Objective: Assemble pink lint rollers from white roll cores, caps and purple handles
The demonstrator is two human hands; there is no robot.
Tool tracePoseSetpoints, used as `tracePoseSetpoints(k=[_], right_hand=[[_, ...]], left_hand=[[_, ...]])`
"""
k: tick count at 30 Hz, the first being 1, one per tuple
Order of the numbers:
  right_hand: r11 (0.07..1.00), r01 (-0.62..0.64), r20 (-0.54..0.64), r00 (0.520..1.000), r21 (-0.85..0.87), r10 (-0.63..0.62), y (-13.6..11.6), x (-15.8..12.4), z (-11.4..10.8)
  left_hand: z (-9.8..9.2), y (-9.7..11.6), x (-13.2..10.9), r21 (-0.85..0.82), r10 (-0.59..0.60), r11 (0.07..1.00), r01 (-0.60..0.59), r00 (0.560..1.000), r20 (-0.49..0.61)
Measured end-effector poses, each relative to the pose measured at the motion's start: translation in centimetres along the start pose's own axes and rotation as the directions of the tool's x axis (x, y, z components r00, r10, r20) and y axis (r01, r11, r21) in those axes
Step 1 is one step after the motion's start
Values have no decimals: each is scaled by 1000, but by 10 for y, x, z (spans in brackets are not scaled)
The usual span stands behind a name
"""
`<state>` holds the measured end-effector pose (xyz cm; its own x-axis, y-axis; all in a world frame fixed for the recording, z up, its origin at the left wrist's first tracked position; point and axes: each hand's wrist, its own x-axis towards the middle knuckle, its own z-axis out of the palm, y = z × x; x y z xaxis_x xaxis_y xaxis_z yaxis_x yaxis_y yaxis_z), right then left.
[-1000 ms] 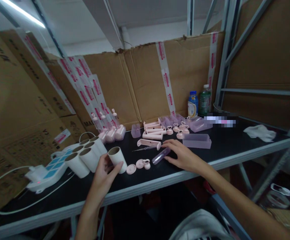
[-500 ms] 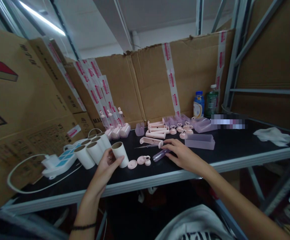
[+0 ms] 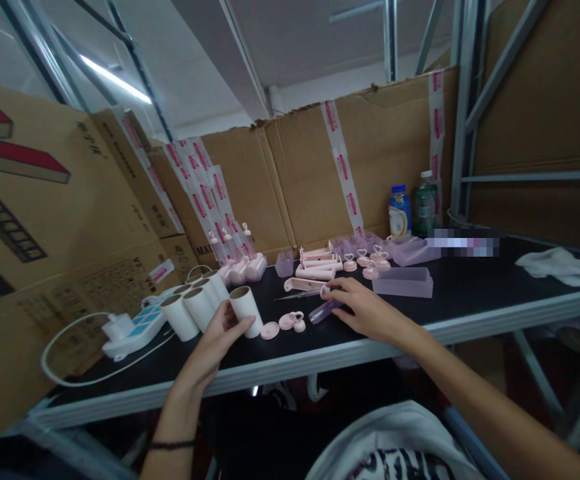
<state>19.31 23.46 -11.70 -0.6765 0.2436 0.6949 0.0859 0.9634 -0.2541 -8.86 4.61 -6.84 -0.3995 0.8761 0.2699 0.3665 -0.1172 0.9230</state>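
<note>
My left hand [image 3: 226, 331] is closed around the side of a white paper roll with a cardboard core [image 3: 245, 312], which stands nearly upright on the black tabletop. The fingers of my right hand [image 3: 357, 307] curl over one end of a clear purple tube [image 3: 325, 311] lying on the table. Its fingertips reach to the end of a pink handle piece [image 3: 304, 285]; a thin pointed tool [image 3: 297, 295] lies just in front of that piece. Between my hands are a pink disc [image 3: 270, 331] and a pink cap with a loop [image 3: 297, 321].
More white rolls [image 3: 181, 319] stand at left beside a power strip [image 3: 137, 333] with a cable. Behind are pink rollers [image 3: 240, 269], pink handles [image 3: 317, 272], heart-loop caps [image 3: 363, 256] and a purple case [image 3: 403, 283]. Two bottles [image 3: 399, 212] and a white cloth [image 3: 557, 267] are farther right.
The view has shifted slightly, so the table's things appear a little to the right. Both hands keep nearly the same places against the roll and the tube.
</note>
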Motion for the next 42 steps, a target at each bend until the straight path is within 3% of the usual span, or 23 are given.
tracePoseSetpoints(k=[9,12,14,17,18,19,21,22,24,27,33,37,42], right_hand=[[998,-35,36,999,59,33,-2,2,-2],[995,-57,58,997,79,53,-3,3,-3],[994,-75,72,995,81,69,-4,3,-5],[993,-94,73,993,75,88,-6,3,-7],[993,-97,68,993,74,92,-7,3,-8],[992,-97,60,994,75,93,-8,2,-9],[992,-95,42,995,77,92,-11,2,-11],[993,-92,32,995,79,90,-12,2,-12],[993,-87,16,996,83,86,-14,1,-13],[993,-80,-10,997,83,81,-16,0,-16],[994,-58,-88,994,96,67,-17,0,-19],[992,-51,-137,988,112,66,-16,1,-21],[977,-115,-299,940,182,167,-19,3,-26]], left_hand=[[-10,4,-1,45,-21,999,19,999,48],[-20,14,0,134,73,989,-58,991,-113],[-22,29,-5,220,254,956,-195,925,-283],[-8,55,-21,361,540,838,-410,723,-431],[2,61,-26,393,579,811,-434,692,-431],[13,64,-31,430,591,795,-428,708,-387],[38,60,-33,527,532,761,-379,829,-171],[50,53,-31,569,491,731,-378,870,-53],[69,35,-23,628,397,686,-366,913,98],[84,10,-10,668,283,679,-304,948,144],[86,0,-7,688,355,647,-328,928,109],[86,0,-2,622,400,682,-385,908,124],[82,3,1,547,423,734,-403,901,95]])
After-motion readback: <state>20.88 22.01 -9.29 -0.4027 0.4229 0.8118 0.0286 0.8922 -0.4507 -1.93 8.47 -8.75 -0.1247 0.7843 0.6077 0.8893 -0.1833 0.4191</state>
